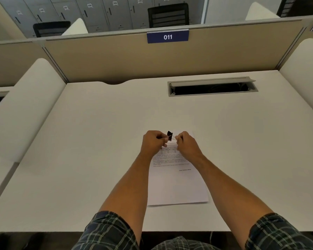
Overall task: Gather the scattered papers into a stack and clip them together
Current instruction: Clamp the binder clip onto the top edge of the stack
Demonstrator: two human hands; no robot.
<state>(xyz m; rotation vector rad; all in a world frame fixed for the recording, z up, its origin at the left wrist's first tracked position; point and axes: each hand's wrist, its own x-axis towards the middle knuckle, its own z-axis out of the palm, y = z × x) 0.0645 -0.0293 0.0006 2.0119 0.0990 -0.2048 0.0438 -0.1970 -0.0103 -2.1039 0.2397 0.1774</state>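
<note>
the papers point(177, 184) lie as one squared stack on the white desk point(98, 141), straight in front of the person, long side running away from the body; no loose sheets show elsewhere, so the gathering looks done and the clipping is the step in hand; the black binder clip point(169, 135) sits at the far, top edge of the stack, between the two hands; the left hand point(153, 142) has its fingers curled and pinches one wire handle of the clip; the right hand point(185, 143) is curled likewise and pinches the other handle; whether the clip's mouth already bites the paper or hangs just above the edge cannot be told, since the hands hide that edge.

to do this well, the person should judge that the sheets are flush at the top before letting the clip close; the handles want squeezing together, not pulling apart, so the mouth opens wide; the clip should slide fully on until the paper edge meets the back of the clip, and sit square to that edge; a skewed bite would probably let the lower sheets fan out; once it holds, the handles can be folded flat.

beyond the desk stand a beige partition with a blue plate point(167, 37) marked 011, and an open cable tray point(212, 86) to the right.
</note>
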